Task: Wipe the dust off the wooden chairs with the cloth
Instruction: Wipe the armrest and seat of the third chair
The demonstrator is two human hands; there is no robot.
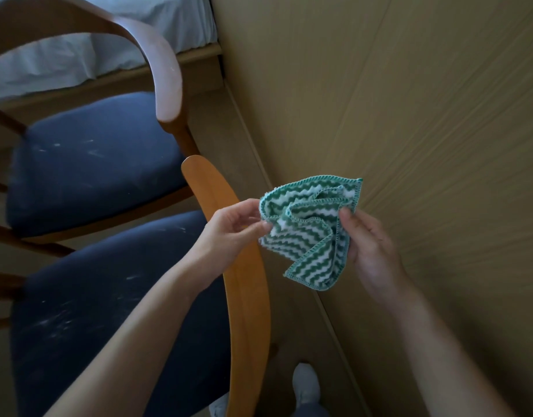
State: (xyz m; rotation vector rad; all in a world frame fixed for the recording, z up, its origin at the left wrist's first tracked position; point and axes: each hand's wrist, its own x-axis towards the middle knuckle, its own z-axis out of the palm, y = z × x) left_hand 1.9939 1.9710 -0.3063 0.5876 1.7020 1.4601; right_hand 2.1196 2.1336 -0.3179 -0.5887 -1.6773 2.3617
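We are holding the green zigzag cloth (310, 236) bunched at centre frame, pinching it with our left hand (229, 230) and right hand (370, 251). The nearer chair's curved top rail (247, 296) is running lengthwise under our left hand.

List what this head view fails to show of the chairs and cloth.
Near chair's backrest: a stretch hidden behind the left hand; lower end cut by the bottom edge.
Far chair: left side cut by the frame edge, blurred.
Cloth: inner folds hidden by bunching; fingers of the right hand hidden behind it.
Dust on that backrest: too dim to judge.
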